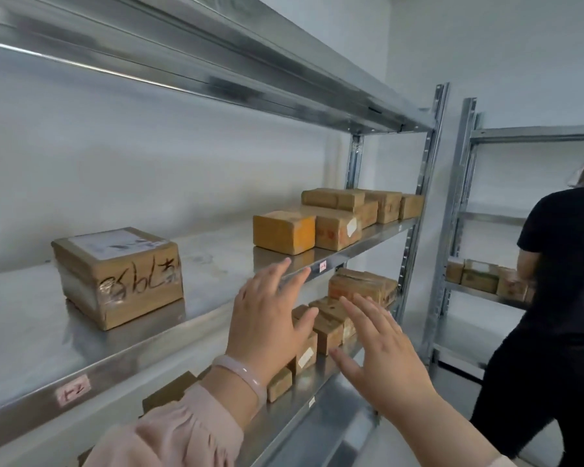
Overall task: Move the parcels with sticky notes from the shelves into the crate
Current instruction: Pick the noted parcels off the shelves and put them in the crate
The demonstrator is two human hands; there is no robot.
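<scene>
- Ahead, steel shelves point(216, 251) with brown parcels point(284, 232) on two levels.
- Rightward, person in black point(560, 298) at a second rack point(466, 197).
- Nearer, left hand point(267, 318) and right hand point(381, 352) spread wide, gripping nothing, just before the shelf edge.
- Pale note point(351, 227) on one middle-shelf parcel.

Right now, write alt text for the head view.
Both open and empty, the left hand and right hand reach toward metal shelves of brown parcels. A handwritten parcel sits apart; a person in black stands at the next rack.
</scene>
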